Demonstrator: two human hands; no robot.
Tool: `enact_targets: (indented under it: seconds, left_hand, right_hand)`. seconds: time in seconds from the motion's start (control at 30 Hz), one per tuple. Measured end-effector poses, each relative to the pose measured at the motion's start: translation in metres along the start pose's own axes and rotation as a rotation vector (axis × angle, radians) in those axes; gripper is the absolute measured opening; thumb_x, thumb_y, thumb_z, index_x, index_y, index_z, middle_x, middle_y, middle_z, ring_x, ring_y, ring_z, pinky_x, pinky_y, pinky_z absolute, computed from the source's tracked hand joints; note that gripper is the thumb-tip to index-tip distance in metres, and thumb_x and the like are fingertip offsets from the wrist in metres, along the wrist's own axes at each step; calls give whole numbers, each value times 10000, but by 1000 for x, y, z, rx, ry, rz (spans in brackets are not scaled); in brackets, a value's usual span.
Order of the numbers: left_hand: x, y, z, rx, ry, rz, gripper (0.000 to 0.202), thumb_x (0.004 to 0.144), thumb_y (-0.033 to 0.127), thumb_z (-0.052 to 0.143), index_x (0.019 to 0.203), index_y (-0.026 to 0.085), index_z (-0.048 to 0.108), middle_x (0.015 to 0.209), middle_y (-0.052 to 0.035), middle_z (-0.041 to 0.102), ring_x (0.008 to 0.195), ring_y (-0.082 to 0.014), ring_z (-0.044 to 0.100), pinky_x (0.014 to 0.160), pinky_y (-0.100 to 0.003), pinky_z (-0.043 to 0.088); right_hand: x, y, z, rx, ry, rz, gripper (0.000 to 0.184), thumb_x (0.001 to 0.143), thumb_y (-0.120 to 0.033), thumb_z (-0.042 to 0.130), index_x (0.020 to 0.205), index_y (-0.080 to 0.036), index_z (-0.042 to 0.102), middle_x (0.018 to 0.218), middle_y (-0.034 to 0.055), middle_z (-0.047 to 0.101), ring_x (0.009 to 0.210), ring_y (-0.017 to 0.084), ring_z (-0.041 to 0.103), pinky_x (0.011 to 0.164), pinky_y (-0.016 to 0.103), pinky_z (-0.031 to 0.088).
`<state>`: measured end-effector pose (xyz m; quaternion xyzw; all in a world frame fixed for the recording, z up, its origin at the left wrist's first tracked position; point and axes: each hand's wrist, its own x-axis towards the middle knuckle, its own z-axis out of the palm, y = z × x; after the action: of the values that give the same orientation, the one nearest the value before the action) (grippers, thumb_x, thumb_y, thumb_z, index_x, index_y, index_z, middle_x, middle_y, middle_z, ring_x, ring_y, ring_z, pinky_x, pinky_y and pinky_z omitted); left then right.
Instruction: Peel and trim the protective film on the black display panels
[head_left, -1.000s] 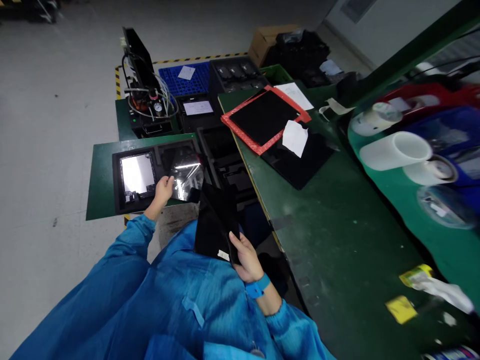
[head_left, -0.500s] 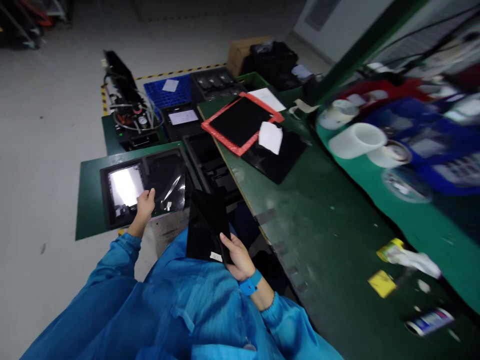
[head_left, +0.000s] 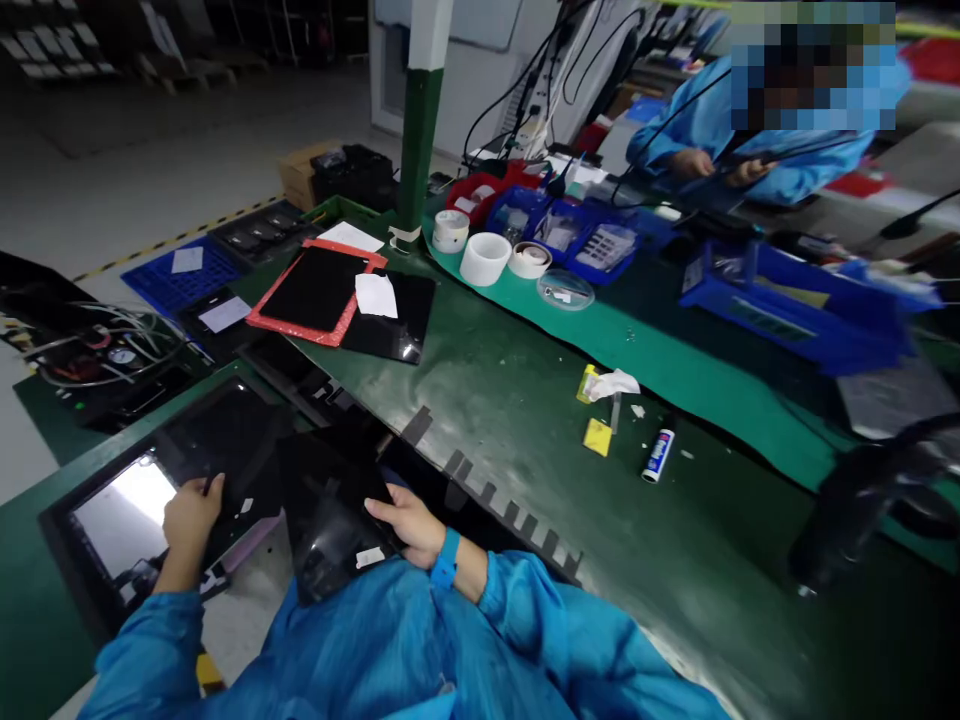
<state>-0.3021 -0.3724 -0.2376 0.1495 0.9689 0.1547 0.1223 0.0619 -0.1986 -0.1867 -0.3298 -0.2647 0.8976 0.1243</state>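
Observation:
My right hand (head_left: 405, 527) grips the edge of a black glass panel (head_left: 330, 520) held over my lap, thumb on top. A small white label sits near its lower edge. My left hand (head_left: 191, 520) rests on a black tray (head_left: 82, 580) on a low green side table, fingers closed on the edge of a dark sheet (head_left: 225, 440) lying in the tray's right pocket. A bright lit panel (head_left: 120, 505) lies in the tray's left pocket, just beside that hand.
The green workbench (head_left: 525, 420) carries a red-framed black panel (head_left: 315, 290), white paper, tape rolls (head_left: 484, 258), yellow scraps and a small tube (head_left: 658, 455). Blue bins (head_left: 787, 300) stand behind. A person in blue works at the far right. Trays and cabled gear sit at left.
The view swung right and up, revealing the bench and a co-worker. My left hand stays at the tray's sheet, which now lies flatter. The right hand lowered the black panel toward my lap.

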Motion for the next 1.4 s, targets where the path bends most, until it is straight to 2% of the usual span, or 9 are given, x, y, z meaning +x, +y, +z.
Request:
enact_targets:
  seconds: [0.17, 0.43, 0.53, 0.67, 0.8, 0.9, 1.17, 1.3, 1.4]
  left_hand:
    - [-21, 21, -2, -217, -36, -41, 373, 1022, 399, 689, 1303, 156, 654, 1374, -128, 640, 1232, -295, 640, 1052, -529, 551]
    - [-93, 66, 17, -750, -819, -76, 372, 1058, 479, 633, 1205, 143, 697, 1146, -96, 734, 970, -215, 729, 876, -417, 638]
    - [-124, 78, 25, -903, -979, -84, 360, 1055, 457, 645, 1252, 158, 683, 1199, -104, 721, 1010, -225, 725, 880, -420, 640]
    - [-148, 89, 29, -1057, -1061, -68, 339, 1038, 380, 686, 1290, 155, 666, 1221, -104, 711, 1013, -225, 723, 879, -420, 645]
    - [-151, 91, 20, -1134, -990, -34, 327, 1032, 362, 698, 1275, 145, 668, 1168, -94, 721, 950, -208, 728, 829, -394, 652]
    - [-134, 86, 5, -1129, -805, -8, 339, 1038, 378, 688, 1282, 144, 665, 1157, -93, 724, 949, -209, 732, 831, -396, 652]
    - [-20, 79, -51, -764, -73, 136, 379, 1037, 394, 678, 1329, 153, 649, 1324, -119, 673, 1162, -282, 687, 992, -500, 606]
    - [28, 99, -61, -477, 50, 366, 436, 1017, 365, 706, 1400, 172, 629, 1503, -143, 585, 1380, -344, 572, 1151, -606, 492]
    - [53, 125, -45, -300, 47, 533, 478, 1011, 361, 715, 1435, 165, 612, 1558, -161, 543, 1439, -362, 525, 1193, -630, 445]
  right_hand:
    - [-4, 1, -4, 7, -13, -4, 539, 677, -512, 1000, 987, -181, 708, 827, 18, 783, 727, 203, 738, 840, 398, 588]
    - [-13, -3, 1, 20, -8, -23, 553, 724, -489, 973, 1117, -225, 687, 1027, 46, 801, 1020, 280, 762, 932, 444, 604]
    - [-17, -6, 3, 12, -1, -14, 537, 732, -472, 970, 1122, -234, 689, 1049, 44, 801, 1053, 286, 760, 943, 445, 607]
    - [-19, -7, 3, -17, 16, 32, 525, 739, -451, 969, 1129, -237, 689, 1077, 44, 802, 1047, 283, 767, 932, 440, 617]
    - [-15, -6, -5, -49, 78, 106, 496, 768, -397, 952, 1147, -243, 673, 1049, 31, 806, 939, 232, 786, 819, 360, 633]
    - [-10, -7, -15, -74, 144, 162, 467, 804, -317, 920, 1178, -253, 648, 1002, 28, 814, 886, 196, 804, 752, 293, 624]
    - [-6, -9, -22, -106, 160, 226, 369, 847, -225, 849, 1170, -192, 674, 1058, 106, 826, 907, 219, 824, 758, 292, 630]
    - [-4, -9, -22, -105, 159, 234, 363, 847, -226, 857, 1165, -179, 689, 1058, 119, 826, 906, 227, 825, 762, 292, 629]
    - [-2, -10, -23, -105, 165, 238, 347, 856, -230, 849, 1162, -178, 694, 1045, 113, 828, 903, 218, 824, 768, 284, 628]
